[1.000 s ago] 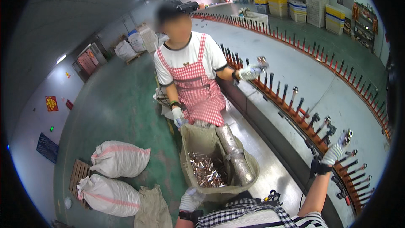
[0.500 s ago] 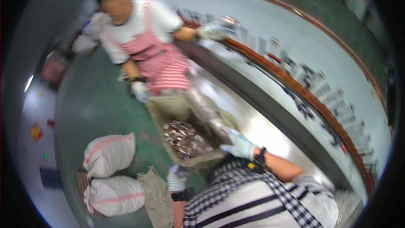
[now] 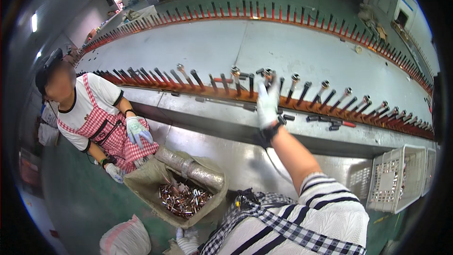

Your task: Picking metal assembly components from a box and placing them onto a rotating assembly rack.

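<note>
My right hand [image 3: 268,104], in a pale work glove, reaches up to the near rail of upright black-and-red pegs [image 3: 307,90]. Its thumb and fingers close around a shiny metal piece [image 3: 268,72] at the top of one peg. Similar shiny pieces [image 3: 324,85] cap several pegs to the right. Low in view, my gloved left hand [image 3: 187,241] is at the near side of a cloth-lined bin [image 3: 141,179]; its fingers are partly hidden. Small metal tubes [image 3: 186,200] lie heaped in that bin, beside a plastic-wrapped roll [image 3: 191,165].
A co-worker [image 3: 101,123] in a red checked apron stands left of the bin, one gloved hand near its rim. Loose black sleeves [image 3: 325,121] lie along the bench ledge. White plastic baskets [image 3: 394,179] stand at right. A white sack [image 3: 126,236] lies on the floor.
My right hand has left the bin's rim and risen to the pegs. The view has swung toward the bench. The co-worker's raised hand has come down from the pegs.
</note>
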Action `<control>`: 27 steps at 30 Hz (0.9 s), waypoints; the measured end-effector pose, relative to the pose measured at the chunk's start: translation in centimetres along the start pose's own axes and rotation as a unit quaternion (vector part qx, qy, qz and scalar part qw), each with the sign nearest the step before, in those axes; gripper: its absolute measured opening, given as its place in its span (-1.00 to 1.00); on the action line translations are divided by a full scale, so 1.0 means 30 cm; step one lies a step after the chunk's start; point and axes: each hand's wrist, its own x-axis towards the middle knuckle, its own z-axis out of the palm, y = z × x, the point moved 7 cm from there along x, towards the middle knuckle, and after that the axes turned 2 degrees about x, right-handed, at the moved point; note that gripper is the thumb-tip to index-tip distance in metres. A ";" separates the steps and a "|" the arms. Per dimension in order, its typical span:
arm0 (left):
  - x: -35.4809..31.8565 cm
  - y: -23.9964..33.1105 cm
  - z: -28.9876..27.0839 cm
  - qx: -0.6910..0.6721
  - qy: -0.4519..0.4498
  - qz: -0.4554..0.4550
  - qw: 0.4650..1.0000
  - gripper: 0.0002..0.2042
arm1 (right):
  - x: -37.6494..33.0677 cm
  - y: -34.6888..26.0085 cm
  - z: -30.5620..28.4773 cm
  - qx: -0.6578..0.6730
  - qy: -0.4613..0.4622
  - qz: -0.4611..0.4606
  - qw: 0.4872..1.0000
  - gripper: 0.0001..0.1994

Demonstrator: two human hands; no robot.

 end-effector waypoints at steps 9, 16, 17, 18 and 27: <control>-0.006 0.033 -0.026 0.014 0.057 0.002 0.998 -0.77 | 0.029 -0.272 0.056 0.334 0.034 -0.059 0.940 -0.71; 0.093 -0.035 -0.036 0.017 0.046 -0.044 0.998 -0.70 | 0.049 0.021 -0.206 0.079 0.216 -0.079 0.970 -0.61; 0.097 -0.023 -0.073 0.014 0.048 -0.044 0.998 -0.70 | 0.073 -0.064 -0.167 -0.005 0.176 -0.074 0.982 -0.61; 0.116 -0.002 -0.131 0.016 0.053 -0.058 0.997 -0.72 | 0.079 -0.077 -0.134 0.096 0.134 0.064 0.984 -0.62; 0.209 -0.037 -0.114 -0.086 -0.059 0.039 0.994 -0.78 | 0.101 -0.032 0.112 -0.079 -0.058 -0.156 0.983 -0.62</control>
